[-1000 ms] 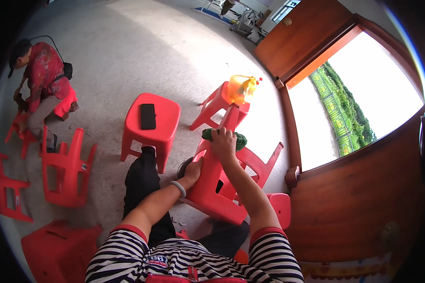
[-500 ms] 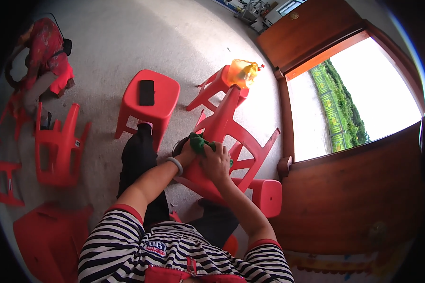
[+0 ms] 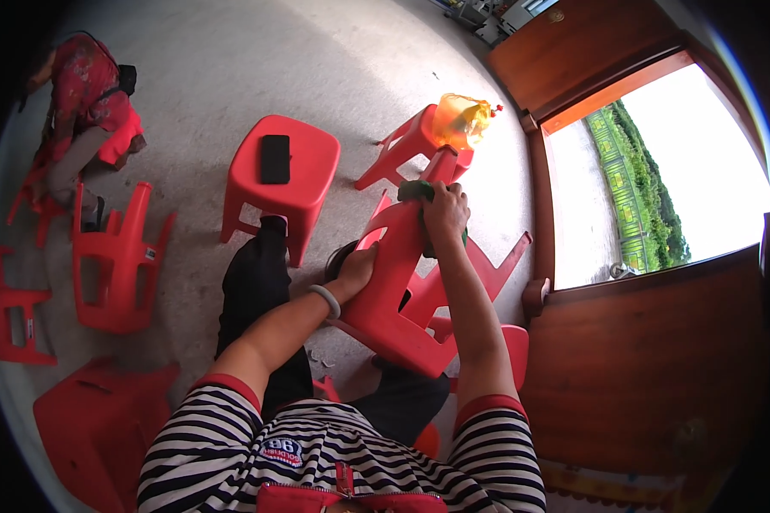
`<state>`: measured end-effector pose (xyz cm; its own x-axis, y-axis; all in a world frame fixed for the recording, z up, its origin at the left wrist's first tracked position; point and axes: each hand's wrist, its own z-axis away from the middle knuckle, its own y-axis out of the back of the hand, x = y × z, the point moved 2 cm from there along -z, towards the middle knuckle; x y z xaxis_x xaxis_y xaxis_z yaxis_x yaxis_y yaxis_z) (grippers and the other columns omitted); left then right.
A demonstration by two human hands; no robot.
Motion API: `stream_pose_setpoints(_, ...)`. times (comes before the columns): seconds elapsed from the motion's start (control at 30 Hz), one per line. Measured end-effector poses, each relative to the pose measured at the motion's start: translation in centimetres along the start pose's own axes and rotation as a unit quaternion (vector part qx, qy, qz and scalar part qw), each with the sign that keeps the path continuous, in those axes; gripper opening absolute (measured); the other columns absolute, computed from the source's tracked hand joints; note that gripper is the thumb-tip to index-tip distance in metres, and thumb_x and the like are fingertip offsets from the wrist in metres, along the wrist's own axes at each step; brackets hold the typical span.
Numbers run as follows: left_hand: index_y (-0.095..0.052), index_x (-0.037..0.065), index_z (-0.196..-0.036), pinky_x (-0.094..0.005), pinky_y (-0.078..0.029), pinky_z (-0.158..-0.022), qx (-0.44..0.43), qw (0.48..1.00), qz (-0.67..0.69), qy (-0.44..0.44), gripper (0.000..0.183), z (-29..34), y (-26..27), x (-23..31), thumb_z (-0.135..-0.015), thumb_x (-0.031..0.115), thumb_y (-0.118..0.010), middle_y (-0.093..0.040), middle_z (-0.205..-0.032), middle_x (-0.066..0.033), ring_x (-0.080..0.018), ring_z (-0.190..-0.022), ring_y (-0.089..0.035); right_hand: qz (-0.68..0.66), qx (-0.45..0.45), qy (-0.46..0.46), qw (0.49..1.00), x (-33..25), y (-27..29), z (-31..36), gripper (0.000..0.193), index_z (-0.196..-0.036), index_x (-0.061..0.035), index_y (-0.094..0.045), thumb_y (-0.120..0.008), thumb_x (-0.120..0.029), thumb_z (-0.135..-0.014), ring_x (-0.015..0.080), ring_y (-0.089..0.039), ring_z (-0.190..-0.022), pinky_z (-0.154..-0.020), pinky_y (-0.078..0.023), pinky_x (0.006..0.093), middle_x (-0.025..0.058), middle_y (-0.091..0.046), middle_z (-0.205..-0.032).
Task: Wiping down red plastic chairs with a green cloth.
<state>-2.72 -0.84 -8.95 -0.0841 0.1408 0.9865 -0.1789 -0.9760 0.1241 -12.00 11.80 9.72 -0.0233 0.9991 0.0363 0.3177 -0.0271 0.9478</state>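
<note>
A red plastic stool (image 3: 389,286) lies tipped over in front of me, its legs pointing away and to the right. My left hand (image 3: 357,272), with a pale bracelet on the wrist, grips the stool's near left side. Around one of its upper legs my right hand (image 3: 446,214) is closed on a dark green cloth (image 3: 417,190), pressing it against the plastic. Part of the cloth hangs below the fingers, and the palm side of the hand is hidden.
An upright red stool (image 3: 312,167) ahead bears a black phone (image 3: 275,160). Beyond, another stool (image 3: 399,150) carries a yellow translucent bag (image 3: 462,121). Several stools (image 3: 115,291) stand at the left, near a crouching person (image 3: 85,98). A wooden door (image 3: 642,359) is at the right.
My right hand has moved up and away along the stool leg with the green cloth. My left hand has let go of the cloth and now grips the stool's side.
</note>
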Motion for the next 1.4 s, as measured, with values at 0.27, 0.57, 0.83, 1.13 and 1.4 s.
stream_pose_setpoints(0.27, -0.067, -0.004, -0.089, -0.0524, -0.045, -0.084, 0.031, 0.998, -0.06, -0.011, 0.067, -0.7, -0.7, 0.0, -0.106, 0.047, -0.028, -0.066, -0.091, -0.032, -0.0464, -0.094, -0.063, 0.024, 0.003, -0.08, 0.996, 2.6, -1.4, -7.3, 0.034, -0.113, -0.0174, -0.064, -0.072, -0.037, -0.087, 0.0338, -0.059, -0.115, -0.088, -0.052, 0.0513, 0.0114, -0.059, -0.122)
stream_pose_setpoints(0.57, -0.069, -0.007, -0.097, -0.0471, -0.047, -0.083, 0.026, 0.999, 0.001, 0.035, 0.068, -1.4, 0.2, -2.3, -0.106, 0.049, -0.032, -0.069, -0.093, -0.0289, -0.0409, -0.093, -0.067, 0.032, 0.039, 0.03, 0.998, -0.1, -1.7, -3.8, 0.027, -0.105, -0.0194, -0.069, -0.073, -0.031, -0.082, 0.032, -0.059, -0.107, -0.085, -0.049, 0.0485, 0.0094, -0.059, -0.112)
stream_pose_setpoints(0.83, -0.07, -0.003, -0.11, -0.042, -0.049, -0.086, -0.015, 0.991, 0.089, 0.098, 0.067, -1.7, -0.5, -1.7, -0.104, 0.054, -0.035, -0.072, -0.103, -0.0231, -0.0298, -0.096, -0.069, 0.044, 0.061, 0.171, 0.982, -2.0, -0.1, 6.8, 0.016, -0.09, -0.0155, -0.068, -0.071, -0.025, -0.077, 0.0274, -0.058, -0.097, -0.074, -0.047, 0.0445, 0.0063, -0.057, -0.102)
stream_pose_setpoints(1.13, -0.07, 0.006, -0.107, -0.0404, -0.051, -0.079, -0.011, 0.967, 0.25, 0.036, 0.037, -1.9, -2.7, -3.9, -0.101, 0.035, -0.049, -0.072, -0.102, -0.0172, -0.027, -0.093, -0.069, -0.047, -0.047, 0.12, 0.991, -2.7, 2.4, 17.4, 0.034, -0.108, -0.0172, -0.068, -0.074, -0.024, -0.075, 0.0316, -0.058, -0.102, -0.083, -0.049, 0.0487, 0.008, -0.056, -0.112)
stream_pose_setpoints(1.4, -0.068, 0.006, -0.113, -0.0363, -0.052, -0.086, 0.007, 0.999, 0.049, -0.01, 0.04, -1.6, -0.4, -2.7, -0.104, 0.034, -0.042, -0.071, -0.106, -0.01, -0.0176, -0.096, -0.067, -0.063, -0.042, 0.093, 0.993, -3.3, 2.9, 14.0, 0.03, -0.108, -0.0157, -0.069, -0.073, -0.023, -0.08, 0.0328, -0.059, -0.1, -0.082, -0.049, 0.049, 0.0096, -0.058, -0.109)
